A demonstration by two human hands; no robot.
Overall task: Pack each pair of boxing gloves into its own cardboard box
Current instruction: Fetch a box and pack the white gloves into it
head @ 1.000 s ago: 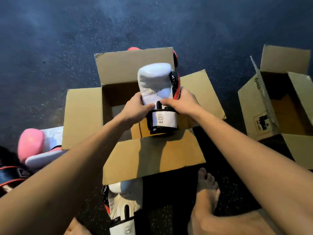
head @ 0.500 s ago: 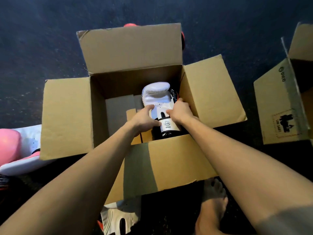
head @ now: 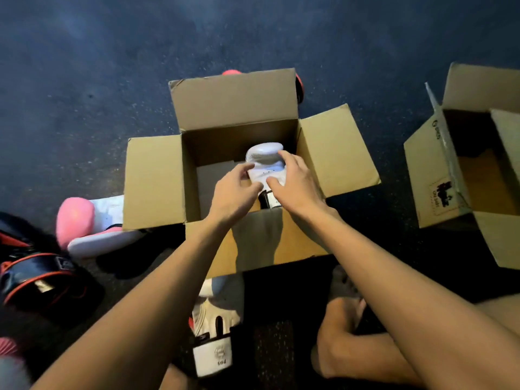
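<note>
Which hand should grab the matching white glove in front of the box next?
Probably left hand: both grip the boxed glove, but the floor glove lies beside the left forearm, away from the right hand.

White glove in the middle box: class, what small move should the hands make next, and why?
Probably release the white glove and reach for the matching glove: the first already sits inside the middle box, left hand and right hand holding it, while its match lies outside by the near flap.
</note>
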